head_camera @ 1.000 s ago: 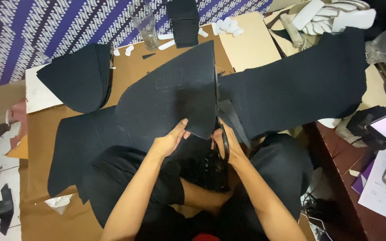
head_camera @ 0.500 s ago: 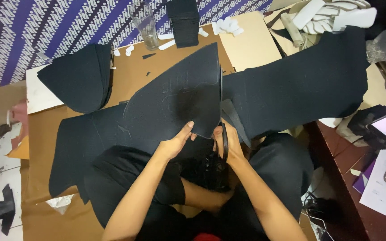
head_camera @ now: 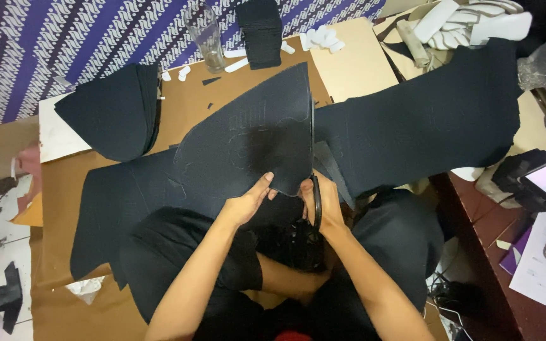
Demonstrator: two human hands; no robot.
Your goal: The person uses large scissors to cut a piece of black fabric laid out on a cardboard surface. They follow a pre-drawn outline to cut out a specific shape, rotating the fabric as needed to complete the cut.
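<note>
Left hand (head_camera: 248,203) grip pinching lifted black fabric piece (head_camera: 254,136), frame centre. Right hand (head_camera: 325,203) grip clenched on black scissors (head_camera: 316,201), just right of it. Drinking glass (head_camera: 205,36) top centre.

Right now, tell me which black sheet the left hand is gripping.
The raised middle sheet, faintly traced, pinched at its lower edge by the left hand; the others lie flat.

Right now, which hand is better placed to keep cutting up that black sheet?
The right hand: it already grips the scissors at the cut line, while the left hand holds up the black sheet.
</note>
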